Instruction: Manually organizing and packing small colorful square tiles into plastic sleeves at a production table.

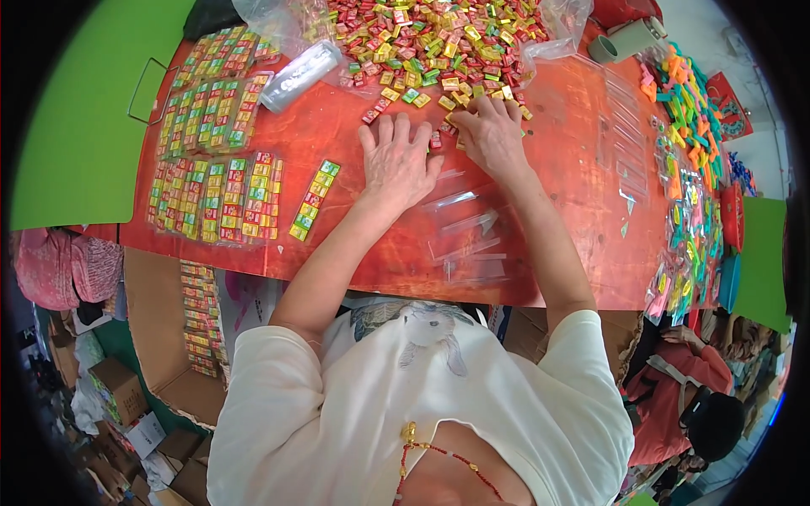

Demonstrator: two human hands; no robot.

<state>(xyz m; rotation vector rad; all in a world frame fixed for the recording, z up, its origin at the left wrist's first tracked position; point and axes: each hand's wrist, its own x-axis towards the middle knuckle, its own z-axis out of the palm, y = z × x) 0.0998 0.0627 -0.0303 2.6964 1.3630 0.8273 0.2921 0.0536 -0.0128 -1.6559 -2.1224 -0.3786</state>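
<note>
A large heap of small block-shaped pieces [439,42] in red, yellow and green lies at the far middle of the red table [574,228]. My left hand [395,164] is at the heap's near edge, palm down, fingers apart, with a few loose pieces beside its fingertips. To its right, my right hand [494,139] bends its fingers down over the nearest pieces; what lies under them is hidden. Between my forearms are several clear plastic sleeves [464,223]. A single strip of pieces [314,200] lies left of my left forearm.
Rows of filled strips [215,198] cover the table's left side, near a clear plastic roll [301,76]. More clear sleeves [624,135] lie at right, before bagged colourful plastic items [688,228]. A green-grey cup [603,49] stands far right. Below left is a cardboard box [160,337].
</note>
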